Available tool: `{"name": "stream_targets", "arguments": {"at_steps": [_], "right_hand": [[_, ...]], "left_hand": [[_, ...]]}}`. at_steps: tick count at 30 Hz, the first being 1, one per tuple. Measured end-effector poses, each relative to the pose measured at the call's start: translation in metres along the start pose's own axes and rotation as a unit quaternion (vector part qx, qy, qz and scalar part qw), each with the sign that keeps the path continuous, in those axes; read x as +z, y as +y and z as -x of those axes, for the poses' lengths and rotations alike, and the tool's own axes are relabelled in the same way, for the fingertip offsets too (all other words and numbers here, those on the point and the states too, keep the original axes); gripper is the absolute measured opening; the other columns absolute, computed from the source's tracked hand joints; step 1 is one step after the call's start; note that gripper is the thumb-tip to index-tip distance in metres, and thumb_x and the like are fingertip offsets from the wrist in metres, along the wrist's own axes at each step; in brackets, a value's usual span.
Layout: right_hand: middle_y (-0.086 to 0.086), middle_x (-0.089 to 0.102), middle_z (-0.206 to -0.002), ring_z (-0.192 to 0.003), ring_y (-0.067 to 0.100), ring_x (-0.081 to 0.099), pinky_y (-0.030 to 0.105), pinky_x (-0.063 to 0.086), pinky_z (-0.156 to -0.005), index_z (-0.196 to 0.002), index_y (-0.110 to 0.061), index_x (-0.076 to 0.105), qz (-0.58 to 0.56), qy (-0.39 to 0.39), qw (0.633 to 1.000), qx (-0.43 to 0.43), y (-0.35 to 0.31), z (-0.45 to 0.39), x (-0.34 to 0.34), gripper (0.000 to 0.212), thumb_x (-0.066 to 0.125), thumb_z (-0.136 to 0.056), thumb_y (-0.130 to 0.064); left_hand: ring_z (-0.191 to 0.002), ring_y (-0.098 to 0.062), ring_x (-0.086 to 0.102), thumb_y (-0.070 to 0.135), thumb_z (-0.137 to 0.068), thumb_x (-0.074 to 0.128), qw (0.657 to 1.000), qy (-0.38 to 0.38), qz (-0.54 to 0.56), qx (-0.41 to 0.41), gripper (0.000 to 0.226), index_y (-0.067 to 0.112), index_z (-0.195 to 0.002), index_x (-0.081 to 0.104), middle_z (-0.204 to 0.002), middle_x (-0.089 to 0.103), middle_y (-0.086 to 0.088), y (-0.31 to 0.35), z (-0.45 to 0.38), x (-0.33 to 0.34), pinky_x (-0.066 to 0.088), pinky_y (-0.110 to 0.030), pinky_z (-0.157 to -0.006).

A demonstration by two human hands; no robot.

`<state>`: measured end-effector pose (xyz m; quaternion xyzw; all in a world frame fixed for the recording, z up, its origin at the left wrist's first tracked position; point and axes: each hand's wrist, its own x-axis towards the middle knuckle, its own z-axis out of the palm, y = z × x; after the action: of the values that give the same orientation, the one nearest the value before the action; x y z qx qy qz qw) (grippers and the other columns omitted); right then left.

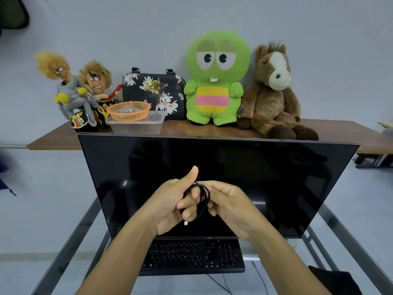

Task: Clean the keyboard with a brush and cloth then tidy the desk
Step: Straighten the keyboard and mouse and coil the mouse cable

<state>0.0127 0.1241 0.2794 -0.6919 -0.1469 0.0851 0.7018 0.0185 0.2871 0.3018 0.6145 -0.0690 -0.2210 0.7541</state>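
The keyboard (192, 256) lies at the glass tabletop's (331, 228) near edge, so I judge I'm tidying: my left hand (170, 204) and right hand (230, 206) each close a grip on the coiled black cable (202, 200), which next needs stowing.

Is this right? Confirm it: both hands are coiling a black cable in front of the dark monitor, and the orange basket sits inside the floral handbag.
One thing is wrong. The head view shows the orange basket resting on the clear plastic container, in front of the floral handbag. The rest stands.
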Motion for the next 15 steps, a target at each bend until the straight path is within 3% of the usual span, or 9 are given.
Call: {"name": "stream_targets", "arguments": {"at_steps": [6,10,12,15], "right_hand": [[0.012,0.059,-0.082,-0.065,0.014,0.043,0.029,0.039,-0.061,-0.093,-0.009,0.067,-0.118,0.049,0.989,0.076,0.008,-0.011,0.007,0.02,0.048,-0.094,-0.005],[0.008,0.053,-0.075,-0.063,0.016,0.039,0.025,0.041,-0.058,-0.089,-0.01,0.063,-0.198,0.019,0.976,0.085,0.011,-0.012,0.002,0.018,0.046,-0.094,-0.004],[0.003,0.054,-0.071,-0.061,0.011,0.039,0.023,0.04,-0.055,-0.091,-0.01,0.062,-0.177,0.004,0.982,0.071,0.009,-0.008,-0.001,0.018,0.045,-0.098,-0.007],[0.001,0.056,-0.069,-0.057,0.009,0.041,0.024,0.038,-0.053,-0.094,-0.009,0.061,-0.12,0.008,0.992,0.045,0.008,-0.005,-0.001,0.016,0.046,-0.099,-0.008]], "left_hand": [[-0.038,-0.016,0.042,0.065,-0.082,0.053,0.993,0.098,-0.056,0.038,0.061,0.01,-0.056,0.057,-0.039,0.034,-0.002,-0.008,-0.009,0.009,0.044,-0.022,-0.048],[-0.041,-0.014,0.043,0.057,-0.084,0.056,0.997,0.033,0.066,0.014,0.052,0.01,-0.062,0.057,-0.041,0.037,0.0,-0.008,-0.007,0.006,0.044,-0.025,-0.049],[-0.041,-0.012,0.043,0.046,-0.088,0.056,0.992,-0.014,0.125,0.004,0.042,0.011,-0.065,0.056,-0.04,0.037,0.003,-0.008,-0.006,0.002,0.044,-0.025,-0.049],[-0.044,-0.014,0.045,0.041,-0.09,0.057,0.996,-0.004,0.091,0.018,0.039,0.011,-0.065,0.056,-0.043,0.038,0.001,-0.012,-0.008,-0.002,0.046,-0.026,-0.052]]}}
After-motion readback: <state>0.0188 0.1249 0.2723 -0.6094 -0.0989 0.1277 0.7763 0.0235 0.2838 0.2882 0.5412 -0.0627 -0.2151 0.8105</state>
